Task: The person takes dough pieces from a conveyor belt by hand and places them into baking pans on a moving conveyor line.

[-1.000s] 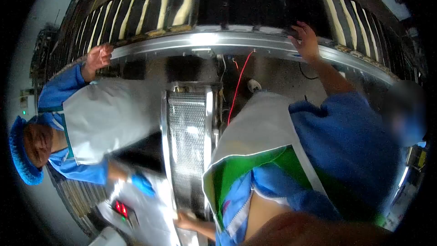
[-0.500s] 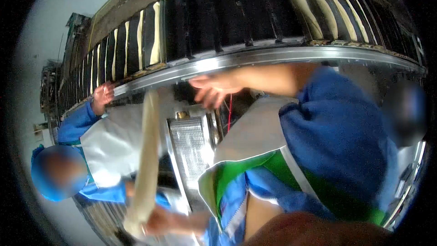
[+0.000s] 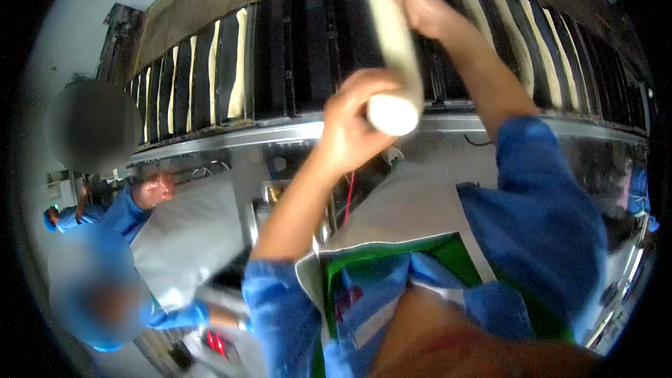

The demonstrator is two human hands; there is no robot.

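A long, pale roll of dough [image 3: 396, 49] is held up over a row of black trough-like trays [image 3: 308, 49], slightly smeared by motion. My left hand [image 3: 357, 119] wraps round its near end, with the round, whitish end face showing beside the fingers. Farther along, my right hand [image 3: 428, 12] grips the roll near its far end, the fingertips lying across it. Trough sections beneath the hands show dark, bare surfaces. Strips of dough [image 3: 239, 63] lie in troughs to the left, and further strips [image 3: 514, 45] lie to the right.
A metal rail [image 3: 280, 133] runs along the near edge of the trays. At left stands a co-worker in blue sleeves and a pale apron [image 3: 192, 227], one hand [image 3: 155, 187] raised near the rail. Another person [image 3: 77, 217] is farther back.
The roll of dough has gone from low at the left, in my left hand, up over the trays. My right hand, previously open by the rail, now grips its far part.
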